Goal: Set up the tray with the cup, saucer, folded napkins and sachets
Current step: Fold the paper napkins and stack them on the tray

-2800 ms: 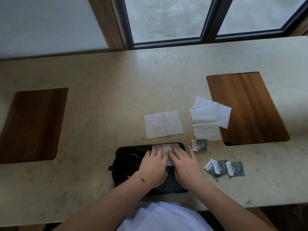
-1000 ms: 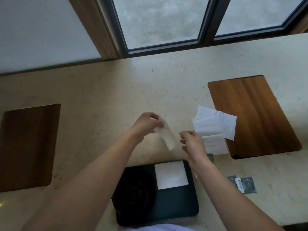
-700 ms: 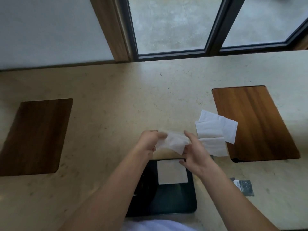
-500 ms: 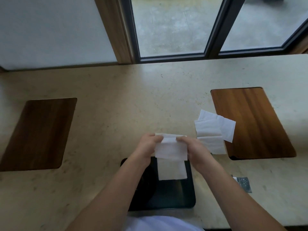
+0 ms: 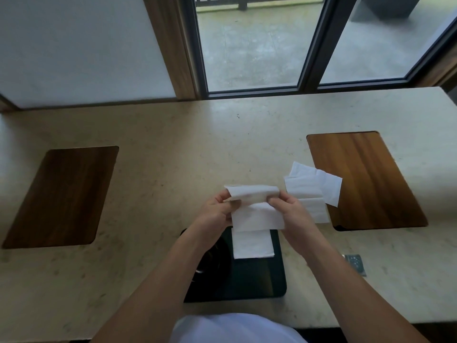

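Note:
A white napkin [image 5: 257, 214] hangs in the air above the black tray [image 5: 257, 280], its top edge curling over. My left hand [image 5: 215, 214] pinches its left side and my right hand [image 5: 291, 214] pinches its right side. One folded napkin [image 5: 252, 243] lies flat on the tray's far right part. A dark cup on a saucer [image 5: 212, 263] sits at the tray's left, mostly hidden by my left forearm. Loose napkins [image 5: 311, 189] lie to the right on the counter. One dark sachet [image 5: 354, 263] shows beside my right forearm.
The beige stone counter [image 5: 173, 157] holds two inset wooden panels, one at the left [image 5: 61, 196] and one at the right [image 5: 363, 179]. A wall and a dark-framed window [image 5: 311, 45] run along the far edge.
After pressing a folded napkin on the tray, my hands picked another napkin off the counter, spread it between them above the tray, and now its top edge is folding over.

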